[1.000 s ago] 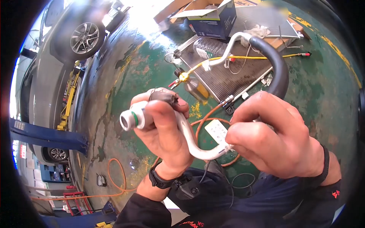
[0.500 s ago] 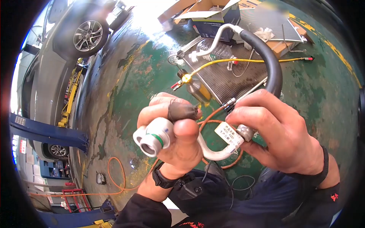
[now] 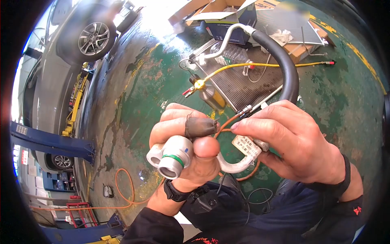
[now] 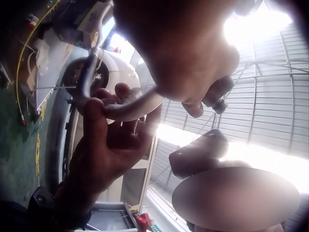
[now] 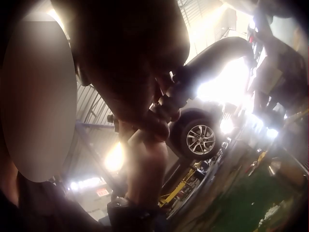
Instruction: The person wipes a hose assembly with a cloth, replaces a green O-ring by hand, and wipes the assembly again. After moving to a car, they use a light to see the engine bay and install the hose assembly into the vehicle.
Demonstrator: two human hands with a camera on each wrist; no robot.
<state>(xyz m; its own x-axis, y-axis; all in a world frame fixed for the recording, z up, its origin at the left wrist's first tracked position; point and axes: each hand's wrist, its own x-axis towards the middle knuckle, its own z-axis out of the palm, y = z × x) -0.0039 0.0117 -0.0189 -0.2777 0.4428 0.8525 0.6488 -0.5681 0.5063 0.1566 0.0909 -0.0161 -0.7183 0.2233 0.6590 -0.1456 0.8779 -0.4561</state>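
Observation:
An air-conditioning hose [image 3: 280, 55] with a thick black rubber section and bent silver metal pipes is held up before me. My left hand [image 3: 203, 164] grips one pipe close to its end fitting [image 3: 174, 158], which has a green O-ring and a second lug. A dark wrap [image 3: 201, 127] covers one left fingertip. With thumb and fingers, my right hand [image 3: 302, 148] pinches the hose at the metal collar beside a printed white label [image 3: 243, 144]. The far pipe [image 3: 231, 36] arches up and away. In the left wrist view, the right hand [image 4: 113, 150] is around the hose.
On the green floor lie a radiator-like condenser [image 3: 239, 85], a plastic bottle [image 3: 233, 57], a yellow hose [image 3: 260, 64], a metal canister [image 3: 213, 97] and an orange air hose [image 3: 130, 191]. An open blue box [image 3: 229, 30] stands behind. A grey car [image 3: 53, 81] and a blue lift arm [image 3: 53, 142] are at left.
My left hand has moved right and down, turning the fitting so its green-ringed opening faces downward. The right fingers have shifted, showing the label, and the far pipe has swung up and left.

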